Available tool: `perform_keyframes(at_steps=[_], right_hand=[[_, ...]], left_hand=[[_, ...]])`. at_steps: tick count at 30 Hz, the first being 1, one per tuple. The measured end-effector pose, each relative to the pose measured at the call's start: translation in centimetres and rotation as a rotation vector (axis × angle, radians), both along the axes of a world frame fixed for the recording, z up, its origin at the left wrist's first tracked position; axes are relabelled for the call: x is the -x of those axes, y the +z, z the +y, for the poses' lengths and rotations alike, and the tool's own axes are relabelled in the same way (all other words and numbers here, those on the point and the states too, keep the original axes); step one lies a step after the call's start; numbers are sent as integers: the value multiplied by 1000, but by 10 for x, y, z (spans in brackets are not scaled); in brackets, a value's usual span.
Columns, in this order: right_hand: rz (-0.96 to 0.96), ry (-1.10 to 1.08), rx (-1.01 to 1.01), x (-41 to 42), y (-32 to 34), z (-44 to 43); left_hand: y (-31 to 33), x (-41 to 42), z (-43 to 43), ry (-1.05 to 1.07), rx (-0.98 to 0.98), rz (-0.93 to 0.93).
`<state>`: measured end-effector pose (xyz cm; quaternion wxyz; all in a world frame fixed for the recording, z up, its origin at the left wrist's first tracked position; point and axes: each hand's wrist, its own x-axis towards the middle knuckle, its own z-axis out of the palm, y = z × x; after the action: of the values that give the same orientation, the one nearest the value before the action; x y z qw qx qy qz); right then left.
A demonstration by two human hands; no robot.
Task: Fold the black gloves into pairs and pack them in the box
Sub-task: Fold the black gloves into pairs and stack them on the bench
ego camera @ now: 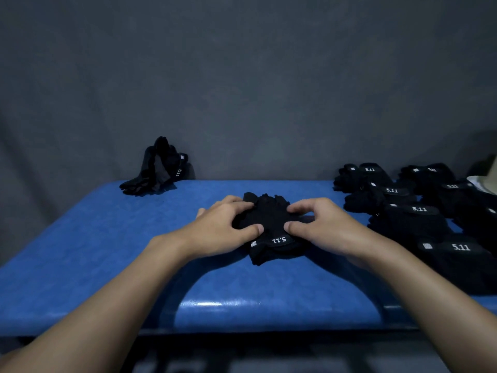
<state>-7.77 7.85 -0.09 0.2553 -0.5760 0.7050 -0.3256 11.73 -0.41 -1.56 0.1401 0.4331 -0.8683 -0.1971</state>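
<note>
A pair of black gloves (271,224) with a white "5.11" label lies bunched in the middle of the blue table (107,251). My left hand (223,227) grips its left side, thumb on top and fingers curled over the far edge. My right hand (320,224) pinches its right side between thumb and fingers. Several folded black glove pairs (414,211) lie in rows at the right. A loose heap of unfolded black gloves (158,168) leans against the wall at the back left.
A grey wall (242,90) closes off the table's far edge. A pale object (486,179), perhaps the box, peeks in at the far right edge behind the folded pairs. The table's rounded front edge (242,313) is near me.
</note>
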Motion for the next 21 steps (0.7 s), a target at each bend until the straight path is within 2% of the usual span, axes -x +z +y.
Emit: perform_keyframes(at_steps=[4, 7, 11, 14, 21], right_hand=[[58, 78, 236, 1, -1, -3], [80, 179, 144, 0, -9, -4], [380, 208, 16, -1, -17, -5], [455, 213, -37, 1, -14, -4], [496, 242, -122, 5, -17, -6]], left_hand=[[1, 0, 1, 6, 6, -13], [1, -1, 1, 9, -3, 15], [-2, -5, -3, -7, -56, 111], [-2, -9, -1, -54, -32, 96], [-2, -13, 0, -77, 110, -175]])
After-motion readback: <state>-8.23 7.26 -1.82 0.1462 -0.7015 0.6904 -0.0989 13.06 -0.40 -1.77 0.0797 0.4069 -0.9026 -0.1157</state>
